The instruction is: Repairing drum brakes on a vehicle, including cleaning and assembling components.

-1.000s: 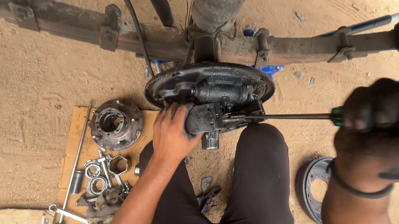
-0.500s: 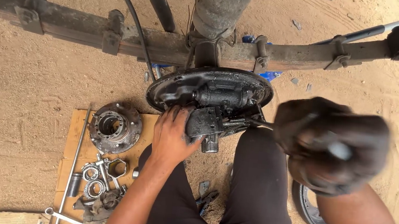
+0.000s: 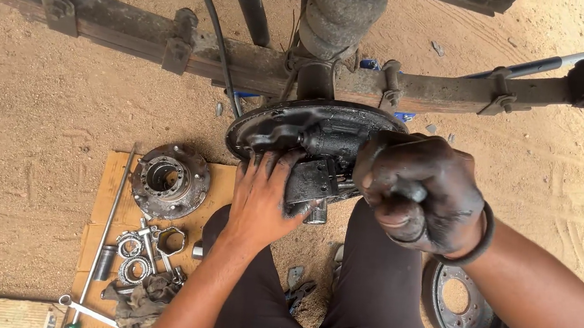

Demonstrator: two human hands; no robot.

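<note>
A black, greasy brake backing plate (image 3: 278,127) hangs on the axle under a rusty leaf spring (image 3: 138,33). My left hand (image 3: 262,197) lies flat against the plate's lower edge and the dark block (image 3: 312,181) mounted on it, fingers spread. My right hand (image 3: 420,193), black with grease, is a fist around a screwdriver handle just right of the block. Only a short piece of the shaft (image 3: 345,186) shows, reaching from the fist into the block. My knees in dark trousers (image 3: 373,290) are below the plate.
A wheel hub (image 3: 169,179) sits on a cardboard sheet (image 3: 110,187) at the left with bearings and nuts (image 3: 139,249), a long rod (image 3: 112,217) and a spanner (image 3: 88,309). A brake drum (image 3: 462,308) lies on the sand at the right. Pliers (image 3: 300,289) lie between my legs.
My right hand has slid from the far right in along the screwdriver towards the plate, now close against the block. My left hand has stayed on the plate.
</note>
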